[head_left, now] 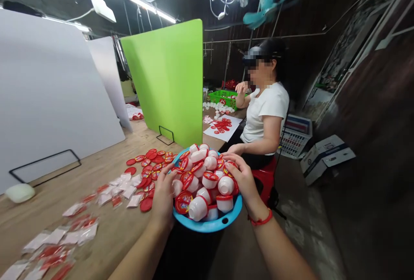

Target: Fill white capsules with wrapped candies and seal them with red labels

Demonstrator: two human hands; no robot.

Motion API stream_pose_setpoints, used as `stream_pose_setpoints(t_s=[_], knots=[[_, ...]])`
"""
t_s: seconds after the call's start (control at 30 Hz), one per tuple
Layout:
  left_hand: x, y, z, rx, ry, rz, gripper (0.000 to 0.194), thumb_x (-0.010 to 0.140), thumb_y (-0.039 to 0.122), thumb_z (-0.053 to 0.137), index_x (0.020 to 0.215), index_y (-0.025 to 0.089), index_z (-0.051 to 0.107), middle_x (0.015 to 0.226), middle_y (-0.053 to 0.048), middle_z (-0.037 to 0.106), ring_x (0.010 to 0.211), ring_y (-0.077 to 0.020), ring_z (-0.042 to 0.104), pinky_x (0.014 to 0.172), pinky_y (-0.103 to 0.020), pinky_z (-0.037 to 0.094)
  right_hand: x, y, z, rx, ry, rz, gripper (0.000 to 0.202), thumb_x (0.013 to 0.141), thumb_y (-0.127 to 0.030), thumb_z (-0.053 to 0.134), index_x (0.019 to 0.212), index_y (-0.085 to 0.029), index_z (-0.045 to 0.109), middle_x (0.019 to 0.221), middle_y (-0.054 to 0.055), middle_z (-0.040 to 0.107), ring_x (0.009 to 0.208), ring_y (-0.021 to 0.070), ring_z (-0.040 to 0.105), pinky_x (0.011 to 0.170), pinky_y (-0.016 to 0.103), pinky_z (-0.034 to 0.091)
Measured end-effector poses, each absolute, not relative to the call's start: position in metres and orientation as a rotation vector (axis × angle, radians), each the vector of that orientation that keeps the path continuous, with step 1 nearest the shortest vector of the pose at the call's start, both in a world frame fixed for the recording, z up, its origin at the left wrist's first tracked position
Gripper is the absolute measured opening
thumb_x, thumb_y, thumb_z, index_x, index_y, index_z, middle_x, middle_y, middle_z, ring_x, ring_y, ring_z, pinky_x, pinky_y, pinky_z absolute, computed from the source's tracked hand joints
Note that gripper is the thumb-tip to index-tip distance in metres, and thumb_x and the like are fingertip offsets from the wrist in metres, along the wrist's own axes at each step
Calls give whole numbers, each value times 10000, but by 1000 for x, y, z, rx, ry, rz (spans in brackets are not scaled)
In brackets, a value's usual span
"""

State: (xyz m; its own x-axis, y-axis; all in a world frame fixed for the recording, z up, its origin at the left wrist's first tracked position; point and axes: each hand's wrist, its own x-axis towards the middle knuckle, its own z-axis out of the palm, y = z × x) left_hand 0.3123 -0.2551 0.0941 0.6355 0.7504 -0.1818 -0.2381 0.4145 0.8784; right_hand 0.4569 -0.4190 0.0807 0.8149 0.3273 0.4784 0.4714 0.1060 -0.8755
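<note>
A blue basin [207, 227] is heaped with small white cups [198, 208] that have red printed lids. My left hand [164, 191] grips the basin's left side, its fingertips over the rim by the cups. On the right side, my right hand [242, 176] rests over the rim, fingers curved onto the cups; a red cord circles that wrist. Loose red lids [146, 204] are piled on the wooden table [106, 228] left of the basin, beside small white packets [129, 191]. The basin is held at the table's right edge.
A green divider [168, 81] and a white divider [54, 86] stand on the table. At the right, a person in a white shirt [270, 103] sits on a red stool [267, 180]. Behind are a white crate [294, 140] and a cardboard box [326, 157].
</note>
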Motion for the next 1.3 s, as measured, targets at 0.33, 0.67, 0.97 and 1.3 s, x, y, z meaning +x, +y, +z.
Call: stream_pose_setpoints(t_s=[0.33, 0.67, 0.97, 1.3], knots=[[353, -240, 94, 987, 479, 643, 614, 846, 382, 673, 1431, 321, 498, 1386, -58, 614, 1182, -252, 657, 1041, -396, 519, 487, -420, 77, -1396, -510, -112, 447, 802, -397, 712, 1211, -229, 648, 1248, 87, 684, 1187, 278, 622, 1089, 485, 444], [412, -240, 105, 907, 359, 546, 621, 951, 506, 490, 1521, 304, 348, 1525, -99, 507, 1388, -240, 516, 1198, -430, 343, 546, -447, 99, -1134, -225, -315, 437, 846, -537, 578, 1147, -222, 623, 1154, 50, 699, 1118, 222, 649, 1022, 408, 492], [346, -216, 78, 1178, 503, 566, 526, 896, 568, 570, 1357, 319, 530, 1439, -84, 592, 1366, -270, 521, 1170, -491, 328, 610, -460, 124, -1249, -263, -469, 378, 772, -470, 588, 1042, -207, 580, 990, 38, 658, 909, 191, 630, 835, 344, 523], [241, -179, 27, 1221, 798, 590, 612, 701, 692, 694, 1137, 265, 643, 1235, -123, 705, 1276, -388, 590, 1145, -605, 373, 691, -381, 153, -1619, -302, -537, 268, 834, -340, 559, 1055, -190, 544, 993, 63, 620, 952, 205, 563, 837, 335, 489]])
